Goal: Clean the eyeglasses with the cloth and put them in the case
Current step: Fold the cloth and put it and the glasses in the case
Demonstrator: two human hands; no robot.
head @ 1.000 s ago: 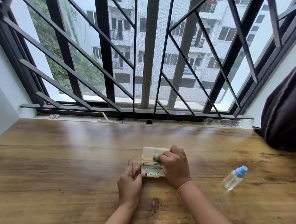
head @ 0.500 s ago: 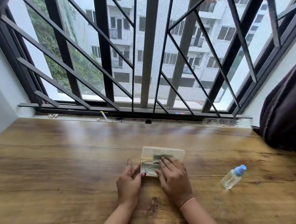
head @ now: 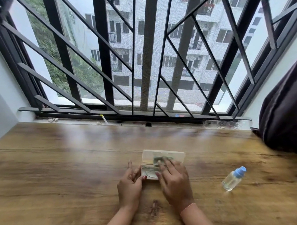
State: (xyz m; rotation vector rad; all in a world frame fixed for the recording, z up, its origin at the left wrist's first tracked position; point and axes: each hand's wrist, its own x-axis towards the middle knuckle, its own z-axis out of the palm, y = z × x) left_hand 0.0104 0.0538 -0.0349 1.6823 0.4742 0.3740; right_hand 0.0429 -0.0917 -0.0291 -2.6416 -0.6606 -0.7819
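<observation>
Right hand point(head: 174, 181) just flattened out, open over the glasses point(head: 149, 171) and cloth point(head: 158, 159) in the case point(head: 145, 156); left hand point(head: 130, 185) open-fingered, steadying its 9 o'clock edge. Closing's next, I'd guess.

Wooden table point(head: 70, 159), barred window point(head: 148, 59), dark curtain point(head: 289, 104)

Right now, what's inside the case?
The glasses lie in the case, with the cloth above them. The right hand covers the case's right half, hiding what's there.

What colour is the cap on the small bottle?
Light blue; the bottle itself is clear. Seen in the head view.
</observation>
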